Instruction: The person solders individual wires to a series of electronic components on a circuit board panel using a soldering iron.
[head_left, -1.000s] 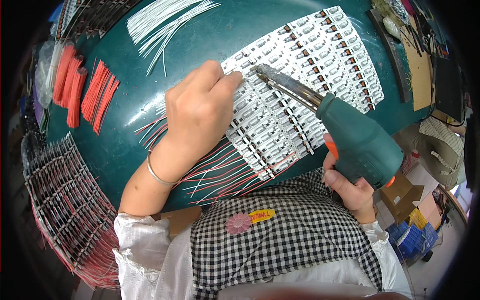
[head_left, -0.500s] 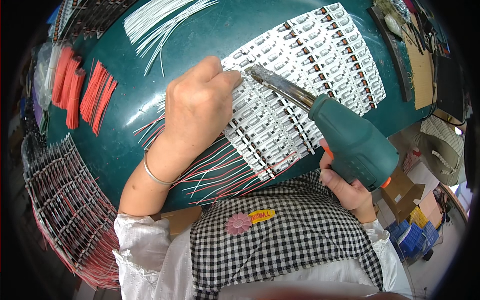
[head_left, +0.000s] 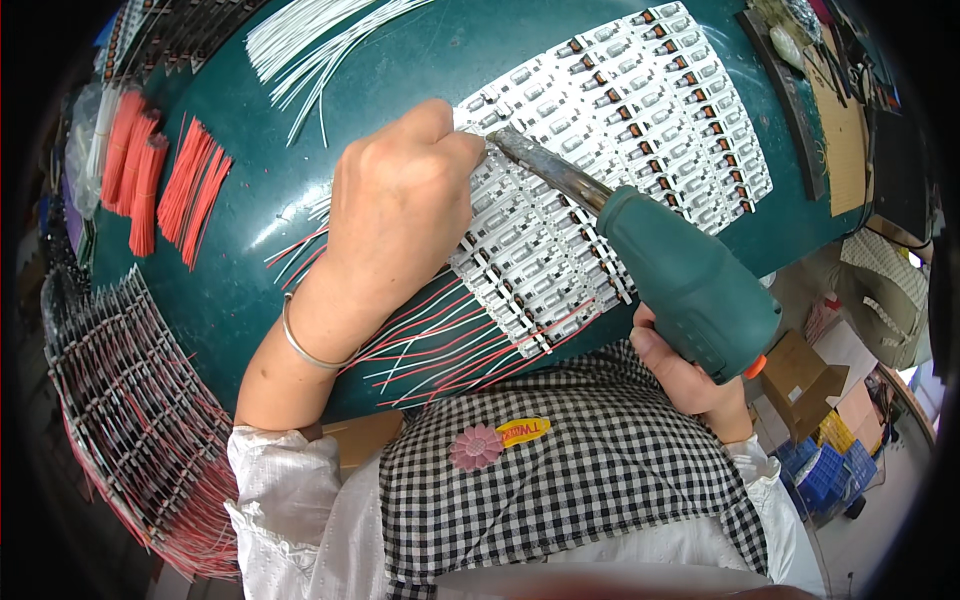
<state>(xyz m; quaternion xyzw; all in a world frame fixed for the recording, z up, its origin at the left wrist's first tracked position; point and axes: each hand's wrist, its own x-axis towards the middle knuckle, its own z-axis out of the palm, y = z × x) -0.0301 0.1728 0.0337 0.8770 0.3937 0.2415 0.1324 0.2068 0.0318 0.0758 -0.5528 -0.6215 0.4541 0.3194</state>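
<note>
My left hand (head_left: 403, 195) is closed in a pinch over the left part of a white sheet of circuit boards (head_left: 590, 140). Its fingertips press close to the board surface, and what they hold is hidden. My right hand (head_left: 690, 375) grips a green soldering gun (head_left: 690, 285) from below. The gun's dark metal tip (head_left: 510, 145) reaches down to the boards right beside my left fingertips. Red and white wires (head_left: 430, 330) fan out from the sheet's lower left edge, some passing under my left wrist.
On the green table (head_left: 270, 330), bundles of red wires (head_left: 195, 190) lie at the left and loose white wires (head_left: 310, 50) at the back. Wired board strips (head_left: 140, 390) hang at the near left. A dark bar (head_left: 785, 110) borders the right. Blue bins (head_left: 825, 480) stand lower right.
The soldering gun and my right hand have shifted slightly left, its tip now nearer my left fingertips. The left hand stays pinched, moved only a little.
</note>
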